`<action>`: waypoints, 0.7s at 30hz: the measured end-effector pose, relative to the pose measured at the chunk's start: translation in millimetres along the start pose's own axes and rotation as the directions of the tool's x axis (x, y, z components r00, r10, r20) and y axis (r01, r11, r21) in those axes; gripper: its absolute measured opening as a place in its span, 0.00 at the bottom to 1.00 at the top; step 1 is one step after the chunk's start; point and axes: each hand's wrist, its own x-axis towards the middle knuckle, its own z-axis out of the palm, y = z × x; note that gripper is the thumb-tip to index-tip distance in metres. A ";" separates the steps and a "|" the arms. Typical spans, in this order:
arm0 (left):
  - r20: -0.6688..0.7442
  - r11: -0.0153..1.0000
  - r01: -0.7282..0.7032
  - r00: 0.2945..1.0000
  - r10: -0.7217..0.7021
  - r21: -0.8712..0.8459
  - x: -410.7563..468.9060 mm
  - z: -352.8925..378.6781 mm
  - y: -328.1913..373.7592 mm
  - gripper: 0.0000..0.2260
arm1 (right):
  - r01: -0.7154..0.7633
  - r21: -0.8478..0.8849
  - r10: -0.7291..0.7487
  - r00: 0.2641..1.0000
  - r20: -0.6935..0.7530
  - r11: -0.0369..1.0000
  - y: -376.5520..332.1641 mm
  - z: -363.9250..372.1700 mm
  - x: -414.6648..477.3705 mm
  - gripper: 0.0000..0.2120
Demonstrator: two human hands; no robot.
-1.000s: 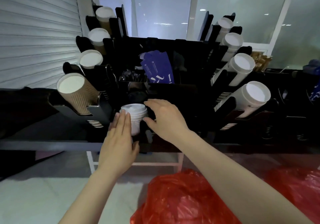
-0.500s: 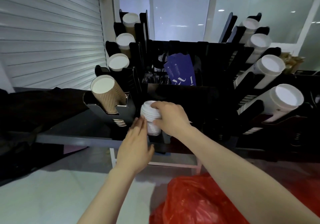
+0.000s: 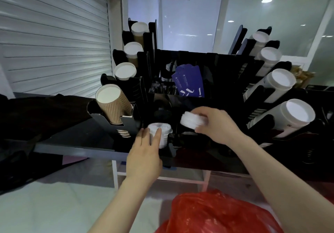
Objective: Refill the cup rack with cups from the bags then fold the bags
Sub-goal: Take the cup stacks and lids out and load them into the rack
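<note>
**Cups in two white stacks: one seated, one in your right hand**

Head view: the cup rack [image 3: 226, 70] stands on the table [image 3: 75, 149], and a seated white stack [image 3: 162, 130] sits upright in its front middle slot. Your left hand [image 3: 142, 158] reaches up from below. Its fingers [image 3: 156, 136] are straight and relaxed against the near side of that stack, and it grips nothing. Your right hand [image 3: 215, 126] is up and to the right of the slot, its fingers curled round a short white stack [image 3: 191, 120]. That stack is clear of the rack and tilted so that its long axis runs roughly sideways, with one end facing left. It is blurred, so you cannot tell cups from lids.

The held stack lies above and to the right of the seated one, near it but apart. Its axis runs across the slot's upright line. By my reading, you would have to turn it upright before it could seat anywhere. Your right hand is the nearer one to the dark space beside the seated stack. The red bag [image 3: 216, 213] lies below, in front of the table, not yet folded.
</note>
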 end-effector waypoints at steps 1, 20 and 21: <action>0.008 1.000 0.013 1.000 -0.013 0.025 1.3 0.8 3.7 0.36 | 0.015 -0.063 -0.014 1.000 0.025 0.998 -1.7 4.6 0.9 0.26; 0.075 0.995 0.030 0.996 -0.037 0.090 4.1 -5.8 2.9 0.31 | 0.250 -0.197 -0.132 0.872 0.471 0.948 -6.2 -3.3 25.6 0.20; 0.080 0.995 0.031 0.996 -0.038 0.093 4.0 -6.4 2.8 0.31 | 0.263 -0.211 -0.131 0.862 0.490 0.941 -7.8 -3.1 25.3 0.21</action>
